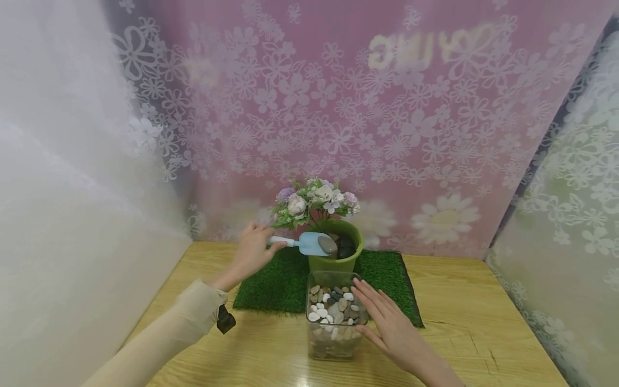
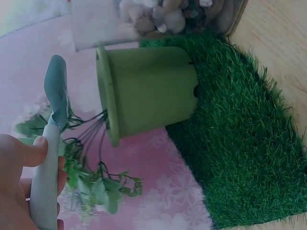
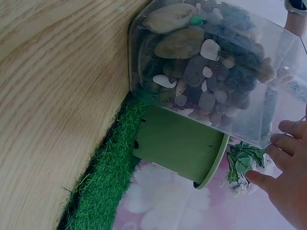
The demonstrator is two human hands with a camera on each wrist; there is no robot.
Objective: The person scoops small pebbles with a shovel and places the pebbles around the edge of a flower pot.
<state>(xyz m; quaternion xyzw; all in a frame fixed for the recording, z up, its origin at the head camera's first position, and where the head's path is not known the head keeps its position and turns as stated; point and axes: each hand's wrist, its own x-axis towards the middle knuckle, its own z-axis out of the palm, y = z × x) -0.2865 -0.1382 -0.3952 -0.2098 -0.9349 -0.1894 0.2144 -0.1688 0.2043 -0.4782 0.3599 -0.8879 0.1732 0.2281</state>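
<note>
My left hand [image 1: 255,248] grips the white handle of a small blue trowel [image 1: 309,243], its blade over the rim of a green flowerpot [image 1: 333,263]. A grey-brown stone [image 1: 327,245] lies on the blade. Dark stones [image 1: 345,248] and a bunch of artificial flowers [image 1: 316,199] are in the pot. In the left wrist view, thumb and fingers wrap the trowel handle [image 2: 45,177]. My right hand [image 1: 391,328], fingers straight, rests at the right rim of a clear plastic box [image 1: 333,352] of mixed pebbles [image 1: 333,309].
The pot stands on a green artificial grass mat [image 1: 387,274] on a wooden table [image 1: 459,317]. The box is in front of the pot, at the mat's near edge. A pink flowered curtain [image 1: 411,134] hangs behind, with pale sheets [image 1: 72,161] at the sides.
</note>
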